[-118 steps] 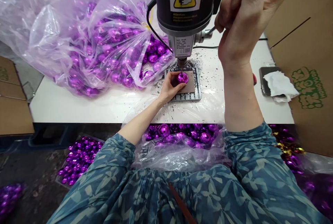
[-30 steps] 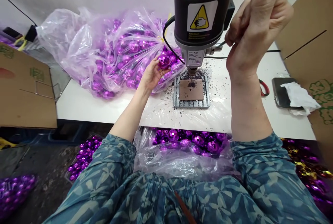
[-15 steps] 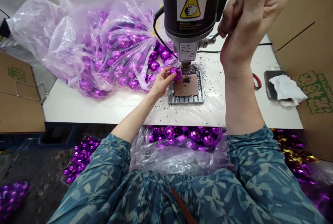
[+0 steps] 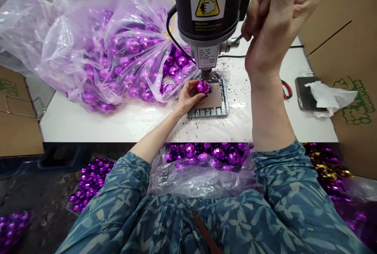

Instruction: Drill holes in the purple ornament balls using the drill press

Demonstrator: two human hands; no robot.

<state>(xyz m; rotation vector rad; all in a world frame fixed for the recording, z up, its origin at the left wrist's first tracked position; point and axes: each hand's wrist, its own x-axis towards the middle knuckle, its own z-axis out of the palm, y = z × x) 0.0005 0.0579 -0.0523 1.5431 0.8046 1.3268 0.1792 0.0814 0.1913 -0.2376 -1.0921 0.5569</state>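
Between the thumb and fingers of my left hand (image 4: 189, 96) is a shiny purple faceted ball (image 4: 203, 87). It is over the brown board (image 4: 214, 98) on the slotted metal base (image 4: 225, 108), just below the chuck (image 4: 206, 74) of a black drill press (image 4: 209, 6). Whether the ball touches the board I cannot tell. Raised at the right, my right hand (image 4: 282, 22) is closed around the press's lever (image 4: 238, 39), whose end is hidden in the fingers. Dark shavings lie around the base.
A clear bag of purple balls (image 4: 126, 57) covers the table's left side. More purple balls (image 4: 206, 153) lie in plastic at my lap. To the right are red-handled scissors (image 4: 287, 89), a dark phone (image 4: 308, 92) with white tissue (image 4: 331, 94), and a cardboard box (image 4: 344, 41).
My left hand has brought the ball rightward from the board's left edge to over the board, under the chuck. My right hand stays on the lever. The whole view has shifted slightly.
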